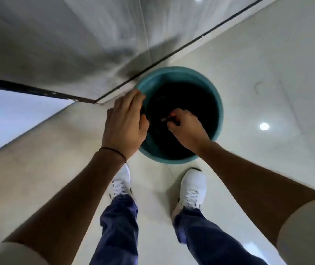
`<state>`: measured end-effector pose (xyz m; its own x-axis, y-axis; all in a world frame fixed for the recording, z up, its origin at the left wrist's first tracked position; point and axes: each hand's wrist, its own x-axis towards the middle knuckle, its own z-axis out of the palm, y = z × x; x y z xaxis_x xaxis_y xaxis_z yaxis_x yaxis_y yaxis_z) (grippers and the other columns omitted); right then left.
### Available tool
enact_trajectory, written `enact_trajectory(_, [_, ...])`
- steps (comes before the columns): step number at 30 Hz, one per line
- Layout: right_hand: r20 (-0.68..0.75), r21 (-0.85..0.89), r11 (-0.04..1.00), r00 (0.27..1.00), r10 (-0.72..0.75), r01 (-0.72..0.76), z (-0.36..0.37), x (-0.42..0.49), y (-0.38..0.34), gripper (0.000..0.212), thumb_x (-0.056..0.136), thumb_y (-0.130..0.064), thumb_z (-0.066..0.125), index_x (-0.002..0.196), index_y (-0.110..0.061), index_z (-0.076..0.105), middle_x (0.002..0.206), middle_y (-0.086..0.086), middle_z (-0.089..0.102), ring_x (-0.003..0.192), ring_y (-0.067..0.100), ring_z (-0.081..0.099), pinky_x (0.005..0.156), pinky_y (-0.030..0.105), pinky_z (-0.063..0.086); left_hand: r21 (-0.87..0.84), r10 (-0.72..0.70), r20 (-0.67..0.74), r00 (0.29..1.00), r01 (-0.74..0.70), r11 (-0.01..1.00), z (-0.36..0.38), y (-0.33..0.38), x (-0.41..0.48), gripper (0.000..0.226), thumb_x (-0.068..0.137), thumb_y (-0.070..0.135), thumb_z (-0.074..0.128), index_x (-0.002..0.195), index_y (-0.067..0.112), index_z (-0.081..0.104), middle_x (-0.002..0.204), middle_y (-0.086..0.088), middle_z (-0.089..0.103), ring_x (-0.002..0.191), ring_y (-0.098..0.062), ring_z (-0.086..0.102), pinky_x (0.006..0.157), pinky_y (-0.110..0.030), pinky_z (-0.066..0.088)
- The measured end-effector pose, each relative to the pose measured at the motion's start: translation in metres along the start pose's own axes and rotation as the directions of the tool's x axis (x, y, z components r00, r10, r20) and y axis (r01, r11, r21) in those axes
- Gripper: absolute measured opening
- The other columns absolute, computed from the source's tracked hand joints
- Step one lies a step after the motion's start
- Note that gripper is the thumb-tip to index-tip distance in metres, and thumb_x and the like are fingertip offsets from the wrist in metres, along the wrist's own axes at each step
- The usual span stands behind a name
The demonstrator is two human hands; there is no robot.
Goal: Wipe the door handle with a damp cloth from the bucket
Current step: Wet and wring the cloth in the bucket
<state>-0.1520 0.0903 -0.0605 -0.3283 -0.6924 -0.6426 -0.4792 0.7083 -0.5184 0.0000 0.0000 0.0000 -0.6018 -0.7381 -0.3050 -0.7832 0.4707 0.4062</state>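
Head view: teal bucket [218, 104], dark inside.

No legible text or markings.

White shoes [192, 186], blue trousers [120, 226], black wristband [114, 151], pale sleeves [306, 232]

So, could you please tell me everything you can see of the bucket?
The bucket is round, teal and plastic-looking, standing upright on the pale tiled floor by the wall's corner. Its inside is too dark to show any contents. The left hand overlaps its near-left rim; the right hand reaches into its mouth, fingers curled.
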Motion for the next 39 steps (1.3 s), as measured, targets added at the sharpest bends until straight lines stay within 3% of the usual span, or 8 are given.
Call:
enact_trajectory(6, [0.148,-0.272,0.962,0.988,0.041,0.001,0.065,0.085,0.044,0.053,0.094,-0.031,0.059,0.142,-0.014,0.043,0.147,0.020,0.040,0.131,0.045,0.040,0.109,0.045,0.035,0.033,0.016,-0.135,0.991,-0.012,0.999,0.064,-0.025,0.009,0.079,0.081,0.010,0.057,0.155,0.009,0.028,0.167,-0.008,0.015,0.151,-0.032,0.021,0.124,-0.040,0.020])
enact_trajectory(8, [0.165,-0.329,0.944,0.983,0.080,-0.022,0.083,0.108,0.055,0.067,0.095,-0.036,0.060,0.153,-0.018,0.030,0.160,0.020,0.021,0.143,0.047,0.024,0.116,0.048,0.025,0.099,0.053,-0.194,0.980,-0.034,0.994,0.076,-0.029,0.010,0.084,0.078,0.006,0.059,0.155,0.005,0.026,0.167,-0.012,0.013,0.153,-0.033,0.016,0.127,-0.038,0.013])
enact_trajectory(11, [0.273,-0.454,0.880,0.962,-0.012,0.140,0.108,0.133,0.063,0.080,0.098,-0.038,0.056,0.160,-0.016,0.011,0.168,0.013,0.002,0.152,0.042,-0.006,0.119,0.059,0.008,0.100,0.065,-0.284,0.957,-0.038,0.994,0.085,-0.031,0.011,0.085,0.076,0.008,0.061,0.154,0.003,0.029,0.165,-0.014,0.020,0.153,-0.034,0.019,0.126,-0.041,0.016])
enact_trajectory(14, [0.275,-0.431,0.895,0.961,0.010,0.114,0.125,0.149,0.069,0.089,0.096,-0.042,0.056,0.160,-0.026,-0.004,0.168,0.011,-0.011,0.150,0.045,-0.016,0.115,0.068,0.004,0.092,0.065,-0.312,0.948,-0.038,0.995,0.086,-0.033,0.010,0.084,0.075,0.009,0.062,0.154,0.004,0.031,0.165,-0.013,0.022,0.152,-0.035,0.020,0.126,-0.039,0.015])
enact_trajectory(21, [0.099,-0.448,0.894,0.994,0.042,0.007,0.146,0.151,0.065,0.062,0.104,-0.036,0.043,0.158,-0.036,0.012,0.167,0.012,-0.003,0.147,0.055,0.000,0.109,0.070,0.023,0.076,0.040,-0.313,0.949,-0.016,0.997,0.088,-0.032,0.010,0.077,0.076,0.011,0.061,0.149,0.006,0.041,0.165,-0.010,0.022,0.150,-0.037,0.024,0.126,-0.030,0.011])
enact_trajectory(28, [0.216,-0.514,0.854,0.975,0.043,0.077,0.107,0.137,0.056,0.056,0.102,-0.028,0.046,0.153,-0.029,0.026,0.160,0.020,0.017,0.141,0.052,0.025,0.109,0.063,0.035,0.067,0.024,-0.295,0.955,-0.004,0.998,0.089,-0.032,0.008,0.070,0.076,0.013,0.059,0.144,0.009,0.046,0.166,-0.006,0.019,0.149,-0.036,0.025,0.123,-0.028,0.015])
enact_trajectory(34, [0.105,-0.305,0.951,0.994,-0.015,0.046,0.035,0.050,0.012,0.056,0.089,-0.023,0.063,0.141,-0.025,0.042,0.140,0.019,0.036,0.114,0.055,0.051,0.103,0.053,0.046,-0.073,-0.043,-0.137,0.990,0.033,0.997,0.059,-0.021,-0.001,0.072,0.080,0.009,0.060,0.150,0.011,0.040,0.167,-0.004,0.018,0.152,-0.033,0.020,0.120,-0.042,0.025])
enact_trajectory(39, [0.081,-0.095,0.988,0.990,-0.116,0.124,-0.034,-0.058,-0.054,0.066,0.073,-0.016,0.073,0.134,-0.028,0.050,0.127,0.006,0.044,0.106,0.038,0.057,0.097,0.039,0.049,-0.304,-0.282,-0.128,0.951,0.233,0.924,-0.009,0.002,-0.057,0.063,0.086,0.008,0.060,0.147,0.016,0.044,0.150,-0.007,0.048,0.141,-0.027,0.042,0.115,-0.047,0.036])
